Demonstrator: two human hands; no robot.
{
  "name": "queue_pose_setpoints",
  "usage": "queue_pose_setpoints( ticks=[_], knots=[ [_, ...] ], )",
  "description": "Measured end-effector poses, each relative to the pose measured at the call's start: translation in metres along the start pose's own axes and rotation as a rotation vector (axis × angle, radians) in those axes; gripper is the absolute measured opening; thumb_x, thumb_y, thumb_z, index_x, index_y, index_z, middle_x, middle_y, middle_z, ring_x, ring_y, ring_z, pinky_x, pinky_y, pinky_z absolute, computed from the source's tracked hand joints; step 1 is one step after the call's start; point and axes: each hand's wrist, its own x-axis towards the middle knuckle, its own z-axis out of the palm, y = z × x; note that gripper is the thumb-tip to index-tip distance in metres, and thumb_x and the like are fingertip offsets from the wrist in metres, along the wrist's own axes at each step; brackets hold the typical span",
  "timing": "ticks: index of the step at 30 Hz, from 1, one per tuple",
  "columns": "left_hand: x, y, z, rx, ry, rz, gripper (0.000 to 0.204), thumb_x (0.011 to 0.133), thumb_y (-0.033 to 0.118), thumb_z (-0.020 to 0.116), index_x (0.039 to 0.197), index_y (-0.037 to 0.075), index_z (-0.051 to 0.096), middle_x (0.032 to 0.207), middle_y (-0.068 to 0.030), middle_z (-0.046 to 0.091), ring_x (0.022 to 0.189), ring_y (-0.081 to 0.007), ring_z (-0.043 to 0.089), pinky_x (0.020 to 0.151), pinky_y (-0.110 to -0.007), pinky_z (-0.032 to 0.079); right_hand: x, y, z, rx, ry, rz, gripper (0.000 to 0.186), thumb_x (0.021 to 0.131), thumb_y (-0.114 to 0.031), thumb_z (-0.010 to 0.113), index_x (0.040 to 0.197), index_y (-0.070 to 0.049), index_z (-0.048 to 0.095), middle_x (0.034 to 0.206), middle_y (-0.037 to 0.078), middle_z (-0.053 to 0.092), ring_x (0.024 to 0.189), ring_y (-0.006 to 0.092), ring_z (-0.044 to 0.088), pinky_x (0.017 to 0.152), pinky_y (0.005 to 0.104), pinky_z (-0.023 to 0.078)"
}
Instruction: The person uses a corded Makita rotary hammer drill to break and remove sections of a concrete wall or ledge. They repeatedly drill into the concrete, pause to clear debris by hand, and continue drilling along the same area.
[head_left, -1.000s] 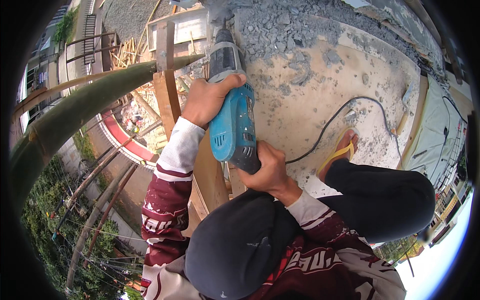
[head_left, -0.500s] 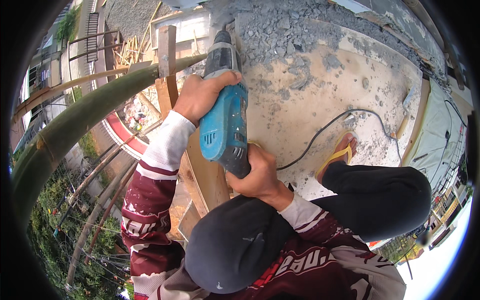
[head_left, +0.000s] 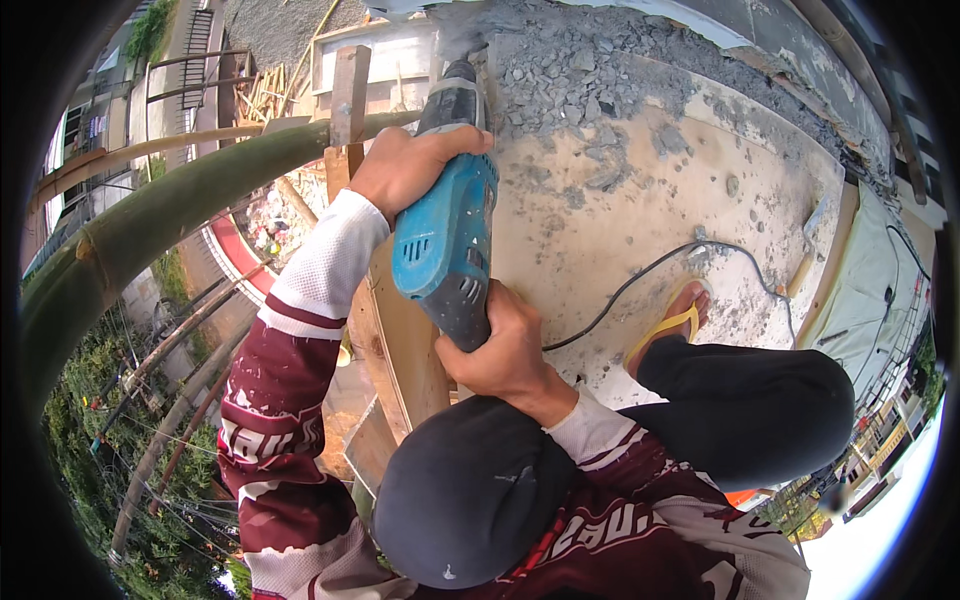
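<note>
A blue hammer drill [head_left: 445, 245] with a dark front end and grip points away from me, its tip at grey broken rubble [head_left: 570, 85] in a haze of dust. My left hand [head_left: 412, 172] is wrapped over the front of its body. At the rear, my right hand [head_left: 512, 345] grips the dark handle; the trigger is hidden. A black cord [head_left: 640, 275] curves off to the right over a dusty pale board [head_left: 560, 245].
A thick green bamboo pole [head_left: 200, 195] and an upright timber [head_left: 348, 95] stand to the left, with a drop beyond. My foot in a yellow sandal [head_left: 668, 325] rests on the board. A wooden-handled tool [head_left: 802, 272] lies at the right edge.
The drill's rear has swung slightly left, with both hands still on it. The view has shifted a little; dust still hangs at the tip.
</note>
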Motion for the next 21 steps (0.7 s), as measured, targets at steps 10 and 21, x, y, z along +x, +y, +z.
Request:
queue_pose_setpoints(
  ticks=[10,21],
  knots=[
    [0.023,0.000,-0.004,-0.078,-0.043,-0.008,0.075,0.073,0.053,0.080,0.108,-0.013,0.069,0.097,-0.0224,0.073,0.079,-0.0289,0.074,0.073,-0.039,0.061,0.013,-0.016,-0.009,0.058,-0.004,0.035,0.029,0.071,-0.006,0.073,0.098,0.002,0.065,0.079,0.017,0.068,0.069,0.0297,0.070,0.065,0.0379,0.055],
    [0.029,0.021,-0.016,-0.133,-0.177,-0.039,0.072,0.079,0.050,0.078,0.124,-0.006,0.064,0.105,-0.0180,0.071,0.083,-0.0270,0.072,0.078,-0.036,0.059,0.033,-0.044,-0.014,0.090,0.014,0.081,0.029,0.070,-0.012,0.075,0.091,0.003,0.060,0.072,0.021,0.066,0.066,0.0409,0.069,0.062,0.0446,0.055]
  ],
)
